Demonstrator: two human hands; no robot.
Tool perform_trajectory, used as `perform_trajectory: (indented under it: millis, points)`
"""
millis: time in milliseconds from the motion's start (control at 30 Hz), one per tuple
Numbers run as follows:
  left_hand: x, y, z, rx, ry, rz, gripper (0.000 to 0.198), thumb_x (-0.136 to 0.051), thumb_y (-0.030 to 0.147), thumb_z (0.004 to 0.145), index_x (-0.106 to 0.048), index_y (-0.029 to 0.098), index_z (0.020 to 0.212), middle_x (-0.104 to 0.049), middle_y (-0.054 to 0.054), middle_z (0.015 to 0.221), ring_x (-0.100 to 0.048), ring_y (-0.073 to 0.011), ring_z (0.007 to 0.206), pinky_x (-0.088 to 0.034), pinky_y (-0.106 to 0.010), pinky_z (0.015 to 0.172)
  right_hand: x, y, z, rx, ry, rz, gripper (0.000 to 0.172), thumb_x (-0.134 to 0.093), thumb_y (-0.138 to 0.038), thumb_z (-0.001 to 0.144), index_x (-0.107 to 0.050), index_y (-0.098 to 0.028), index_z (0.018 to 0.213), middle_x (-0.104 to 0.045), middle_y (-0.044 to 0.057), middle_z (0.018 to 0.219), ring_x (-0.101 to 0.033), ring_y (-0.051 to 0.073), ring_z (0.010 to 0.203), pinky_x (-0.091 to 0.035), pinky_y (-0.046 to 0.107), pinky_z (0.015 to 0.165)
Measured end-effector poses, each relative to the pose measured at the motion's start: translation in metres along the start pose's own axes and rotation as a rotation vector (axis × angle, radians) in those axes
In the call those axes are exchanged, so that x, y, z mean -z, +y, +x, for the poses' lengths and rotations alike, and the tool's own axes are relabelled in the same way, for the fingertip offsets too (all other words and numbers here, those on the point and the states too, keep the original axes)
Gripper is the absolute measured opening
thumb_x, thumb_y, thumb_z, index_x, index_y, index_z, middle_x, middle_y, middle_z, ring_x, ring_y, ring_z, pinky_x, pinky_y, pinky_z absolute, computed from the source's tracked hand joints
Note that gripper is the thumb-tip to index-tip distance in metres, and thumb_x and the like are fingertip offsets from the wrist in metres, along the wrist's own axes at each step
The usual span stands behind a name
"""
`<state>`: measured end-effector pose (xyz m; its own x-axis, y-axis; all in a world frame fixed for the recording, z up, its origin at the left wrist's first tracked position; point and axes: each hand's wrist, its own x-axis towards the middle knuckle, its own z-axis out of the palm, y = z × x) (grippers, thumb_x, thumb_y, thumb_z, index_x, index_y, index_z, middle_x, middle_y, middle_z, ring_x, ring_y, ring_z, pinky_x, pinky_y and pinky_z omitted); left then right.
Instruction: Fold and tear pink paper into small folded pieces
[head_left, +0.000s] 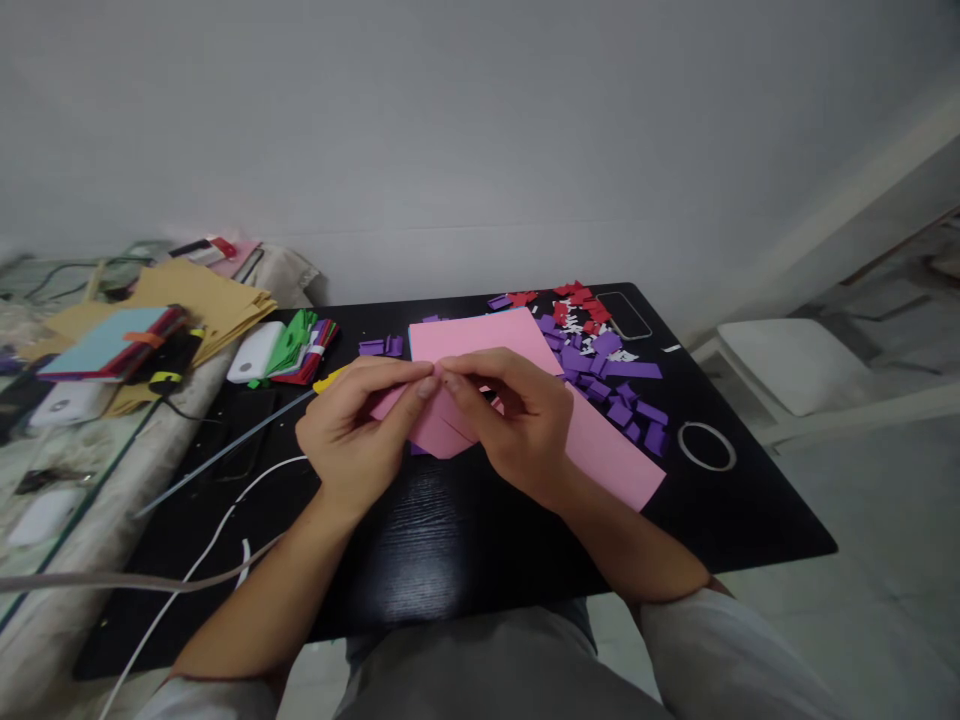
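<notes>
A piece of pink paper [444, 428] with crease lines is pinched between both hands above the black table. My left hand [360, 415] grips its upper edge with thumb and forefinger. Right beside those fingertips, my right hand [517, 410] pinches the same paper, its thumb and forefinger nearly touching the left ones. Behind the hands lies a flat pink sheet [480, 335], with a blue edge showing under it. Another pink sheet [611, 455] extends out from beneath my right wrist. Part of the held paper is hidden by the fingers.
Purple paper scraps [600, 375] and red scraps [581, 305] litter the right of the black table [427, 545]. A roundish ring [706, 446] lies near the right edge. At left are green folded papers [292, 345], a white cable [217, 535] and brown envelopes [202, 300]. A white stool [795, 365] stands at right.
</notes>
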<state>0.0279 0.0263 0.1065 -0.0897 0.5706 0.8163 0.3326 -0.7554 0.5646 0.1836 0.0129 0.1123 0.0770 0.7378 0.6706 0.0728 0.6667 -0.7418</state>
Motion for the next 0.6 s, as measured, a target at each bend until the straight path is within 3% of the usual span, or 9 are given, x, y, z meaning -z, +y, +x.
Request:
perform_trajectory:
  millis: [167,300,400,600]
  points:
    - [0.002,0.002,-0.002,0.088,-0.005,0.011,0.014,-0.084,0.022,0.087,-0.081,0.029,0.099,-0.080,0.000,0.089,-0.075,-0.0165,0.079,-0.063,-0.034,0.075,0.000,-0.001,0.001,0.044,0.000,-0.021,0.013,-0.072,-0.019,0.096,-0.079,-0.028,0.103,-0.082,0.002,0.098,-0.077,0.018,0.088,-0.065,0.035,0.081]
    - [0.007,0.003,0.001,0.180,-0.087,-0.028,0.016,-0.082,0.025,0.089,-0.080,0.027,0.105,-0.079,0.000,0.092,-0.074,-0.0145,0.079,-0.063,-0.029,0.074,0.002,-0.004,0.003,0.042,-0.026,-0.059,0.013,-0.071,-0.020,0.097,-0.079,-0.029,0.102,-0.082,0.001,0.098,-0.077,0.019,0.088,-0.065,0.036,0.082]
    - [0.011,0.003,0.005,0.187,-0.150,-0.036,0.005,-0.078,0.029,0.092,-0.080,0.025,0.096,-0.078,-0.001,0.089,-0.073,-0.0149,0.079,-0.061,-0.028,0.072,0.003,-0.005,0.003,0.038,-0.053,-0.095,0.012,-0.070,-0.022,0.099,-0.079,-0.029,0.103,-0.082,0.001,0.098,-0.077,0.019,0.089,-0.065,0.036,0.083]
    - [0.011,0.005,0.007,0.206,-0.178,-0.064,0.004,-0.075,0.026,0.094,-0.077,0.023,0.093,-0.075,0.000,0.085,-0.069,-0.0129,0.075,-0.057,-0.026,0.071,0.002,-0.005,0.002,0.034,-0.042,-0.110,0.011,-0.072,-0.020,0.097,-0.078,-0.025,0.105,-0.082,0.003,0.099,-0.077,0.017,0.087,-0.065,0.033,0.081]
